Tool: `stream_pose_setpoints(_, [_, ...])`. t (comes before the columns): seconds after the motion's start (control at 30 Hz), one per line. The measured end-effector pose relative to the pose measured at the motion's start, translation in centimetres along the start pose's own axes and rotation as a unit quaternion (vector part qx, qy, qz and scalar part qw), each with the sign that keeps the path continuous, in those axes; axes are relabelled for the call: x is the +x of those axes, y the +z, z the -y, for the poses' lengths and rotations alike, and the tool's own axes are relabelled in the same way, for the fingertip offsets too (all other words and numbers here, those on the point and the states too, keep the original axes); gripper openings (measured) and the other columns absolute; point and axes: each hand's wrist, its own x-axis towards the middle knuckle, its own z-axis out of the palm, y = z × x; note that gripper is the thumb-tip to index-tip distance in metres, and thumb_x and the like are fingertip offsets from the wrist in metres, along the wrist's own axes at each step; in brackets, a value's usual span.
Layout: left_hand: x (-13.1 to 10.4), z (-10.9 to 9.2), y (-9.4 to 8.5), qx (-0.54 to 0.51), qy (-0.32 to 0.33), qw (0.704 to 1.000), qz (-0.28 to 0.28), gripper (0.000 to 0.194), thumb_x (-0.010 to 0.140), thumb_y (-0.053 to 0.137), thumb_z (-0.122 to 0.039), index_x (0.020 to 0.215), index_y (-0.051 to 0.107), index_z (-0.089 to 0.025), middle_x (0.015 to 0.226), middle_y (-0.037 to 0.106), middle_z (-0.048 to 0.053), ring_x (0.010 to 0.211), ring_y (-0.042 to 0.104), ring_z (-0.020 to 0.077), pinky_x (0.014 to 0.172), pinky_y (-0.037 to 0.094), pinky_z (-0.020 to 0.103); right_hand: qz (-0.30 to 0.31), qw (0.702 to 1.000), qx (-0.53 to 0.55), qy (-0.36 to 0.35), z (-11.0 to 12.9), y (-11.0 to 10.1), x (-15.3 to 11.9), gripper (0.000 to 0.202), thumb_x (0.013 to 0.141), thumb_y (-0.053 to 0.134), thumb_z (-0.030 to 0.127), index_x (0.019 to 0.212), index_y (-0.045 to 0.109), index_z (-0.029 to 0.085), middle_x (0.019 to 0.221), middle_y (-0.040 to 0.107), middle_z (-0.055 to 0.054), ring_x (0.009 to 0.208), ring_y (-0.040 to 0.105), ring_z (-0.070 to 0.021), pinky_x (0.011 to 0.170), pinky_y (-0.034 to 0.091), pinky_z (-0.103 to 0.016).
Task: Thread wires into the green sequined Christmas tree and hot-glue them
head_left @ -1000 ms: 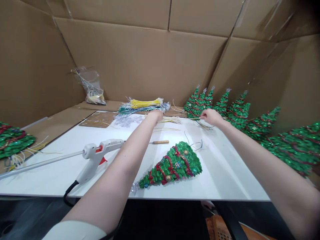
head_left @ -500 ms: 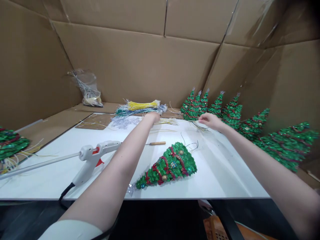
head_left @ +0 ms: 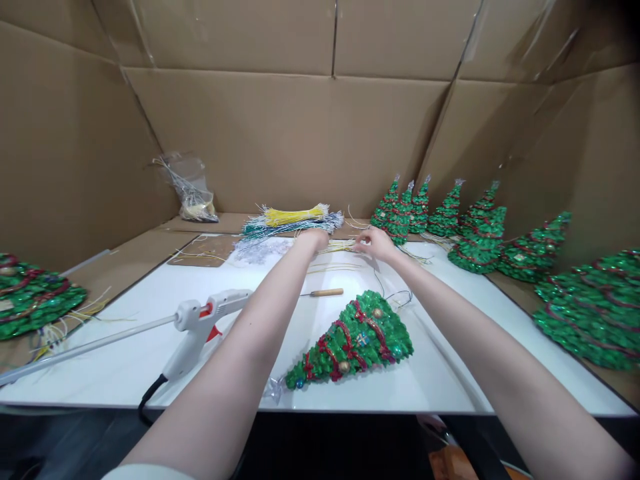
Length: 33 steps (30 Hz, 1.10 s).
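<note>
Left hand (head_left: 316,239): placed at the far side of the white work surface (head_left: 435,383), just in front of the wire bundles; its fingers are turned away from view, and whether they are apart, together or closed on anything cannot be told.

Right hand (head_left: 376,244): held just beside the left, the two not touching; its fingers are bent towards the thin yellow-and-white wires (head_left: 340,247), but whether any wire is gripped cannot be told.

Yellow-and-white wires: laid loosely between and around the two hands, with a few more strands spread nearer the camera.

Yellow wire bundle (head_left: 295,215): stacked on green and blue-white wire bundles (head_left: 260,228), behind the left hand.

Clear small pieces (head_left: 260,251): heaped to the left of the left hand, beside a brown board (head_left: 197,252) on which a few wires are strewn.

Plastic bag (head_left: 193,193): stood at the back left, partly filled with pale wires.

Awl (head_left: 327,292): laid flat between the forearms, wooden handle to the right.

Green decorated tree (head_left: 353,343): laid on its side near the front edge, tip to the left, with dark wires (head_left: 400,298) emerging at its base.

White glue gun (head_left: 197,327): set to the left of the left forearm, fitted with a long translucent stick (head_left: 110,335).

Further decorated trees (head_left: 443,213): ranged along the right; another tree (head_left: 35,297) is seen at far left.
</note>
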Motion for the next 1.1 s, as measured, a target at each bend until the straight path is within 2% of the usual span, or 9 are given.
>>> stream_pose_setpoints(0.1, [-0.1,0.0,0.0,0.006,0.004,1.000,0.004,0.032,0.094,0.059,-0.033,0.122,0.058,-0.017,0.125,0.059,0.010,0.109,0.061,0.0230,0.091,0.053,0.043,-0.022,0.999,-0.031,0.036,-0.6,0.2,0.2,0.026,0.081,0.068,0.030,0.103,0.074,0.018,0.099,0.065,-0.010,0.089,0.059,-0.0229,0.073,0.044,-0.030])
stream_pose_setpoints(0.33, [-0.1,-0.2,-0.1,0.016,0.003,1.000,0.009,0.032,0.094,0.059,-0.033,0.122,0.058,-0.017,0.126,0.059,0.010,0.109,0.061,0.0228,0.092,0.053,0.043,-0.012,0.997,-0.069,0.043,0.4,0.4,1.0,0.008,0.079,0.070,0.024,0.085,0.074,0.020,0.103,0.068,-0.008,0.097,0.060,-0.0222,0.074,0.045,-0.027])
stream_pose_setpoints(0.57, [-0.6,-0.3,-0.1,0.016,-0.003,1.000,0.001,0.033,0.094,0.058,-0.033,0.124,0.057,-0.017,0.127,0.058,0.010,0.111,0.060,0.0234,0.093,0.053,0.045,0.006,0.993,-0.095,0.066,0.7,0.0,1.0,0.005,0.080,0.070,0.022,0.082,0.072,0.018,0.106,0.068,-0.009,0.099,0.063,-0.0233,0.075,0.048,-0.029])
stream_pose_setpoints(0.63, [-0.7,-0.3,-0.1,0.015,-0.004,1.000,0.000,0.033,0.094,0.058,-0.033,0.123,0.057,-0.017,0.127,0.058,0.010,0.110,0.060,0.0233,0.093,0.053,0.044,0.019,0.992,-0.104,0.069,0.6,-0.1,1.0,0.007,0.083,0.069,0.024,0.085,0.071,0.018,0.109,0.068,-0.009,0.100,0.063,-0.0232,0.079,0.050,-0.031])
stream_pose_setpoints(0.73, [-0.8,-0.4,-0.1,0.016,-0.006,1.000,-0.001,0.033,0.094,0.058,-0.033,0.123,0.058,-0.017,0.127,0.058,0.010,0.110,0.060,0.0232,0.092,0.053,0.044,0.034,0.990,-0.120,0.065,0.4,-0.2,0.9,0.020,0.091,0.063,0.031,0.104,0.067,0.016,0.116,0.064,-0.009,0.102,0.062,-0.0215,0.086,0.053,-0.038])
stream_pose_setpoints(0.8, [-0.8,-0.4,-0.1,0.016,-0.005,1.000,-0.001,0.033,0.094,0.059,-0.033,0.123,0.058,-0.017,0.126,0.059,0.010,0.110,0.060,0.0232,0.092,0.053,0.044,0.035,0.989,-0.132,0.061,0.1,-0.4,0.7,0.021,0.093,0.059,0.030,0.108,0.065,0.016,0.118,0.062,-0.010,0.104,0.061,-0.0220,0.088,0.052,-0.040])
stream_pose_setpoints(0.93, [-0.9,-0.3,-0.2,0.015,0.003,1.000,0.004,0.032,0.094,0.059,-0.033,0.122,0.058,-0.017,0.125,0.059,0.010,0.108,0.061,0.0227,0.091,0.054,0.043,0.022,0.987,-0.149,0.057,-1.4,-1.9,0.1,0.008,0.086,0.062,0.016,0.083,0.069,0.017,0.109,0.063,-0.013,0.106,0.057,-0.0273,0.080,0.048,-0.034])
stream_pose_setpoints(1.1, [-0.7,-0.1,-0.1,0.007,0.014,1.000,-0.003,0.033,0.094,0.059,-0.033,0.123,0.058,-0.017,0.125,0.059,0.010,0.108,0.061,0.0226,0.090,0.054,0.043,-0.011,0.984,-0.168,0.062,-4.7,-5.6,-1.4,0.008,0.084,0.062,0.018,0.080,0.068,0.017,0.103,0.061,-0.012,0.101,0.055,-0.0273,0.073,0.044,-0.032])
